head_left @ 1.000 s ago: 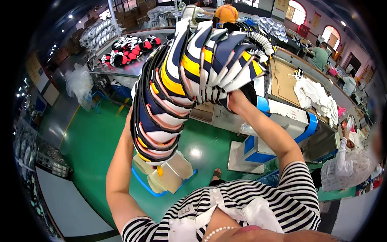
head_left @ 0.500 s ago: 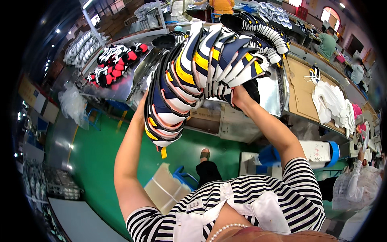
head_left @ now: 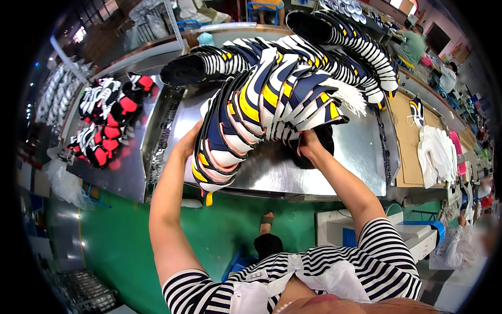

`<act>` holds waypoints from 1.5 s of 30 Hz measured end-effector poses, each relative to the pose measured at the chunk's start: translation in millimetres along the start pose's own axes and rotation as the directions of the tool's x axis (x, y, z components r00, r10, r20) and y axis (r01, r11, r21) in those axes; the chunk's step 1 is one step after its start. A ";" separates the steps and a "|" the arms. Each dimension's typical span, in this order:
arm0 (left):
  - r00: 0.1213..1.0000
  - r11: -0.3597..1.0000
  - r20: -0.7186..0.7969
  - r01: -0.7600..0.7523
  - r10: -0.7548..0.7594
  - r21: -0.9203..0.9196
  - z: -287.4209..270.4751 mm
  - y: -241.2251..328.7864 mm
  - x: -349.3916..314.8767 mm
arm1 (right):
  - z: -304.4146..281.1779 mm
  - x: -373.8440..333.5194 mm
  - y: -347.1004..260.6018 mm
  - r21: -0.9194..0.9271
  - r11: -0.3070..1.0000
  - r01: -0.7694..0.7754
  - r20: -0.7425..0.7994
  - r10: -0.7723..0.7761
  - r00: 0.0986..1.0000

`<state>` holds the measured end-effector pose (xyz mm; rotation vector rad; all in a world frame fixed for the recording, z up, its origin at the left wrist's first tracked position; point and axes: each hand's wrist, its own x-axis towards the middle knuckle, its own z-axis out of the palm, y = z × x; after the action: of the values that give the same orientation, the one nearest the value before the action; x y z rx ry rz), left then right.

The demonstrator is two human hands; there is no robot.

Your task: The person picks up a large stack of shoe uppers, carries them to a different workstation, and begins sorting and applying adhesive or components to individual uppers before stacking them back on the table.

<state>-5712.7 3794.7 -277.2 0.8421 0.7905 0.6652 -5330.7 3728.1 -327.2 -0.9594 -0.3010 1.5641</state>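
Observation:
Between my hands hangs a long arched stack of nested shoe uppers (head_left: 246, 112) in navy, white and yellow with black linings. My left hand (head_left: 189, 138) is closed against the stack's left side, its fingers mostly hidden behind it. My right hand (head_left: 312, 144) grips the stack's right end from below, beside a black opening, and its fingertips are partly covered. The stack is held over the near part of a shiny metal table (head_left: 361, 152), with its lower left end reaching about the front edge. Behind it lie similar stacks, one at left (head_left: 209, 64) and another at right (head_left: 361, 47).
Red, black and white shoe uppers (head_left: 110, 123) lie on a metal surface to the left. To the right, white curved pieces (head_left: 438, 152) rest on brown cardboard (head_left: 410, 136). A white and blue machine (head_left: 418, 235) stands near my right elbow. People sit at benches farther off.
The metal table and the stacks on it are now closer, and more of the tabletop shows beneath my arms. The held stack has come over the table, still in both hands.

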 end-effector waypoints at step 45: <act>0.993 0.955 0.006 -0.111 0.117 -0.275 170.7 80.4 -42.3 | 114.0 -106.9 -216.8 -0.351 -0.726 0.591 0.922 -0.157 0.354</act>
<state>-5612.0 3736.5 -122.7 0.6430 0.6155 0.8455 -5266.4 3721.4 -67.8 -1.1459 -2.3551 -0.3728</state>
